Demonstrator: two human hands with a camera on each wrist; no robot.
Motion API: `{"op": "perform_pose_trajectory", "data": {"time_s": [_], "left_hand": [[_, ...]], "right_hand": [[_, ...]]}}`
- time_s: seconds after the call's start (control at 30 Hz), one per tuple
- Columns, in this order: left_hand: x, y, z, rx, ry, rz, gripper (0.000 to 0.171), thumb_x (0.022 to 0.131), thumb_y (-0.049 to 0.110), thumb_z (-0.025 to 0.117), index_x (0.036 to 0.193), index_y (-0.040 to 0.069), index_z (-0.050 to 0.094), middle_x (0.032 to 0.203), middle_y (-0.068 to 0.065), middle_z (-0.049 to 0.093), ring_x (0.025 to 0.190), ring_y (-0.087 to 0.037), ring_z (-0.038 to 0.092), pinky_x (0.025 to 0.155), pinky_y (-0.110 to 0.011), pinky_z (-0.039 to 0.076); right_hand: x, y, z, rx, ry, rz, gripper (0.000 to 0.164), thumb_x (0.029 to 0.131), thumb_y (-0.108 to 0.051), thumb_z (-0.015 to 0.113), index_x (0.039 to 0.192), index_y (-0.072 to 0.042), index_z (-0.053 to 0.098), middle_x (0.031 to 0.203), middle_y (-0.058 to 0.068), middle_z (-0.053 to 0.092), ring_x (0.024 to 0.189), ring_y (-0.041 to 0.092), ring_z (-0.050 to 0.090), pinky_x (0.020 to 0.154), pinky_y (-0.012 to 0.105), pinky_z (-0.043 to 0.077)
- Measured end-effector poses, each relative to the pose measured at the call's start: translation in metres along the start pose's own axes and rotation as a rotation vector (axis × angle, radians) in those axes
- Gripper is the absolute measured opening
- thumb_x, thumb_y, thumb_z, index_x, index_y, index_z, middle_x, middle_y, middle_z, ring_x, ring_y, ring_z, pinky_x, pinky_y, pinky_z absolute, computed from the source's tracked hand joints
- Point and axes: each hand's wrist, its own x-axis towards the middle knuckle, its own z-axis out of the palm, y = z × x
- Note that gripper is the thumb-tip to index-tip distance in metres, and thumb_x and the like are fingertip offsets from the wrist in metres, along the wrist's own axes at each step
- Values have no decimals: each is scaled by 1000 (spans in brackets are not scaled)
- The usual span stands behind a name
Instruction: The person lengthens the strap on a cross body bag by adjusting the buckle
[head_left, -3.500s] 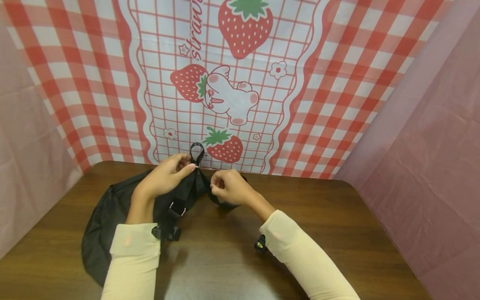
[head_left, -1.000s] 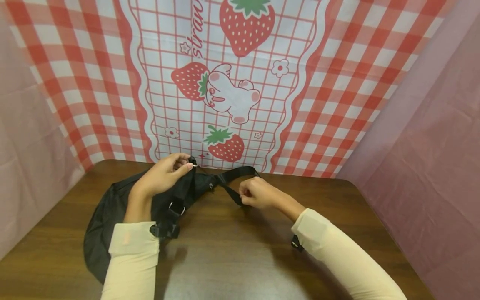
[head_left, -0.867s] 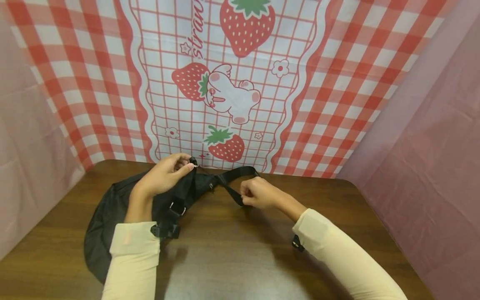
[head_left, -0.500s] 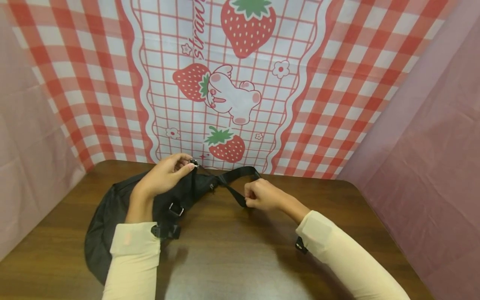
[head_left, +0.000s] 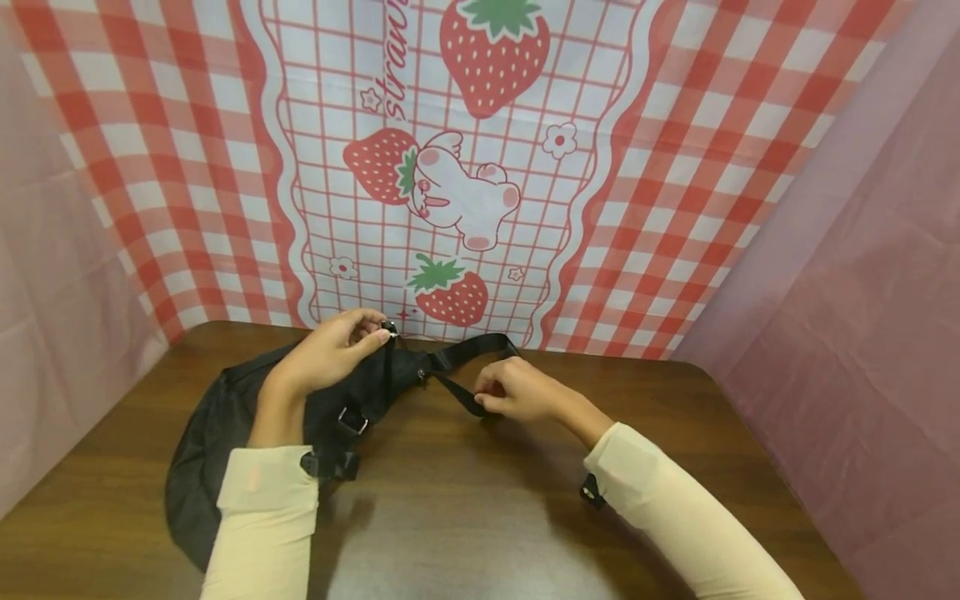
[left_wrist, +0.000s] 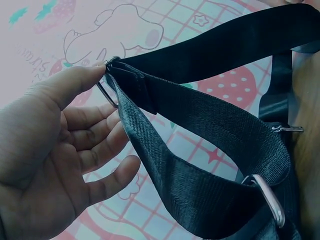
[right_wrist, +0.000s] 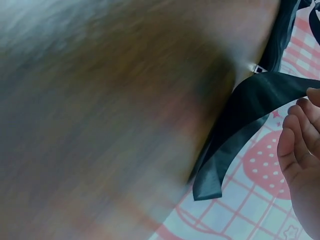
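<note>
A black fabric bag (head_left: pixel 197 475) lies on its side at the left of the table, partly hidden by the left forearm. My left hand (head_left: pixel 326 350) pinches a metal strap slider (left_wrist: pixel 106 94) between thumb and forefinger, its other fingers loosely bent. Black webbing (left_wrist: pixel 200 107) runs through the slider and loops down to a metal ring (left_wrist: pixel 270 200). To the right, my right hand (head_left: pixel 525 392) pinches the black strap (right_wrist: pixel 260 95) between thumb and fingers, and the strap stretches back towards the bag. A folded strap end hangs below in the right wrist view.
The brown wooden table (head_left: pixel 450 517) carries the bag. A strawberry-print cloth (head_left: pixel 465 192) hangs upright right behind the far edge, with pink cloth walls (head_left: pixel 847 333) at the sides. A zipper pull (right_wrist: pixel 259 69) shows on the bag.
My right hand has moved right from beside the left one, drawing the strap along, then back slightly left. The strap loop above the left hand has shrunk down; the left hand has stayed put.
</note>
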Motion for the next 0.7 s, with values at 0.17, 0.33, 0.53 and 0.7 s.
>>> {"op": "perform_pose_trajectory", "data": {"time_s": [0.17,0.33,0.53,0.7], "left_hand": [[0,1,3,-4,-10,7,49,107,33,56,140,-3,53,119,-15,64,111,-29,59,96,-50,49],[0,4,5,0,-11,20,50,106,33,58,139,-4,53,117,-15,64,108,-28,60,94,-48,50],[2,7,7,10,-30,33,47,106,32,59,138,-2,55,115,-13,66,106,-26,61,93,-47,51],[3,11,8,16,-52,43,47,106,31,59,138,-3,56,114,-13,66,106,-26,62,92,-47,51]], "right_hand": [[8,-8,2,3,22,-4,7,98,-19,70,93,-15,73,84,-9,67,72,2,58,65,22,51],[18,-13,0,-1,59,6,10,99,-23,71,97,-14,75,86,-9,68,71,2,57,65,23,50],[31,-17,-5,5,91,8,12,98,-24,71,99,-14,76,85,-8,70,71,1,58,66,22,51],[44,-22,-8,43,108,5,17,100,-25,70,104,-10,76,84,-6,70,70,1,60,65,22,52]]}}
